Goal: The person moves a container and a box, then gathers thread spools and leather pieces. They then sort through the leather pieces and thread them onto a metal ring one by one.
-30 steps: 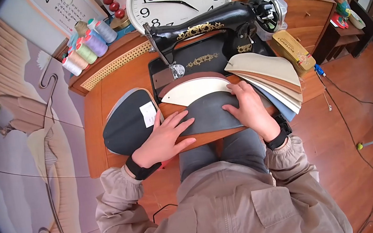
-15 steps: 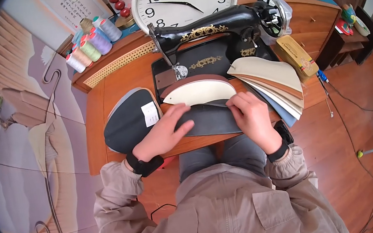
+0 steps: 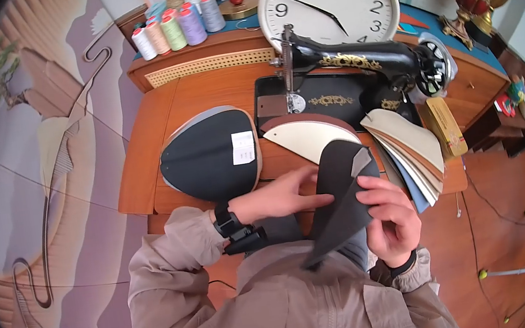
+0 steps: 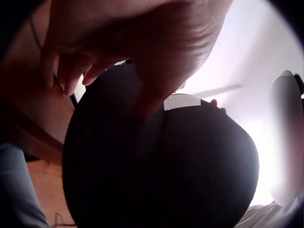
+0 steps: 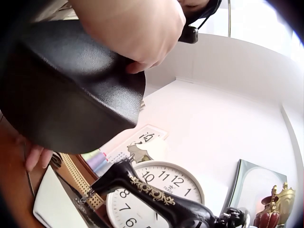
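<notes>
A black leather piece (image 3: 337,220) is raised over the table's front edge, its two halves angled apart along a central line. Grain shows on its outer face (image 5: 95,57) in the right wrist view; the inner face is matte, with a pale label (image 4: 183,101) near the edge. My left hand (image 3: 274,197) holds it from the left, thumb against the inner face and fingers partly hidden behind. On the other side my right hand (image 3: 392,219) grips the right edge with curled fingers. Behind lies a cream curved piece (image 3: 299,140) over a brown one.
A rounded black stack (image 3: 205,162) with a white label lies left. Fanned leather pieces (image 3: 410,140) lie right, beside a yellow tin (image 3: 445,128). A black sewing machine (image 3: 355,60) stands behind, before a wall clock (image 3: 321,5). Thread spools (image 3: 173,32) stand back left.
The black leather piece was flat on the table, then its back edge was lifted; now it is up, turned and partly opened between both hands. The head view has shifted left.
</notes>
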Demonstrator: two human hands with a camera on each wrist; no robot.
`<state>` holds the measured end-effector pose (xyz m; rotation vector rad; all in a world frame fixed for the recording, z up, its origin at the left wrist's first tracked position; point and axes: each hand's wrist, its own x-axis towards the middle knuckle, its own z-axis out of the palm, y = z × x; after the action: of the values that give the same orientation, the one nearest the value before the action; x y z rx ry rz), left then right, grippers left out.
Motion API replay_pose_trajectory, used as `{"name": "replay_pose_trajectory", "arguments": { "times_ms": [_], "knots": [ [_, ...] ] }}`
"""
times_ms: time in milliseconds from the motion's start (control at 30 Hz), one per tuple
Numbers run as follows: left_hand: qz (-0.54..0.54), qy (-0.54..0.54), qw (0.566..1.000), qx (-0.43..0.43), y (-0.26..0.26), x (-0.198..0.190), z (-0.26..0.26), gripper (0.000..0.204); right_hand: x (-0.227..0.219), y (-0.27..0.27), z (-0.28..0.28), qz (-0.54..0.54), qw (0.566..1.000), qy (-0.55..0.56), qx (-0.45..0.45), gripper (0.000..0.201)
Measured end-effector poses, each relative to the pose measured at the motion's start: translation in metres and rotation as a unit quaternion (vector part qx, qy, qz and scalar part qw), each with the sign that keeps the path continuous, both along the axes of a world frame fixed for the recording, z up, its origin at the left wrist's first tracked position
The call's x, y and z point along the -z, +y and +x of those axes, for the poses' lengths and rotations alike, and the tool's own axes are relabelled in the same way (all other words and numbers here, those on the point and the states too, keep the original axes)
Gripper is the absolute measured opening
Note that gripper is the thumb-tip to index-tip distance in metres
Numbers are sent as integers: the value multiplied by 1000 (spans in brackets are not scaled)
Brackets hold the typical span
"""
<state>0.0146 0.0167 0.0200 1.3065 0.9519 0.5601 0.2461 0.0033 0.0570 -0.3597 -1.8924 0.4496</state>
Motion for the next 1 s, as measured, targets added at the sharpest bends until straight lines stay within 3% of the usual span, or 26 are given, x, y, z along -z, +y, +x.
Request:
{"name": "replay_pose_trajectory", "arguments": {
  "times_ms": [33,100,133,200,300,367,433,567,700,767,833,867,900,967,1000],
  "knots": [
    [4,-4,1000,-6,-4,-2,3,68,-1,-2,-3,4,1000,-4,-6,26],
    [-169,-124,978,-23,-15,-2,7,57,-3,-4,-9,4,998,37,-57,25],
    [-183,-132,974,-19,-18,16,8,52,-5,-5,-11,12,997,31,-72,22],
    [-168,-156,973,-7,-27,29,3,50,-7,-5,-17,20,997,22,-66,22],
    [-122,-195,973,-16,-36,13,-16,36,-11,-1,-25,29,998,17,-49,21],
    [-60,-138,984,-99,-34,-1,-43,36,-7,4,-30,-1,1000,-3,-6,23],
    [24,-156,972,-174,-29,-5,-74,29,-4,10,-41,-23,1000,-18,2,27],
    [126,-47,954,-267,-2,-25,-154,18,7,23,-74,-91,994,-58,-23,22],
    [144,102,949,-260,37,-51,-215,11,34,38,-120,-95,985,-132,-52,17],
    [156,128,950,-240,57,-34,-238,13,52,39,-138,-99,982,-144,-66,16],
    [217,271,917,-198,67,-19,-246,18,66,40,-152,-99,974,-182,-88,12],
    [244,395,865,-189,68,-14,-246,28,71,38,-155,-86,971,-208,-83,12],
    [245,396,865,-184,67,-7,-247,28,74,37,-154,-87,972,-205,-79,12],
    [426,478,741,-202,52,-13,-228,35,75,36,-153,-74,968,-227,-78,15],
    [437,458,755,-171,46,-20,-218,42,77,36,-152,-69,968,-226,-78,20]
  ]
}}
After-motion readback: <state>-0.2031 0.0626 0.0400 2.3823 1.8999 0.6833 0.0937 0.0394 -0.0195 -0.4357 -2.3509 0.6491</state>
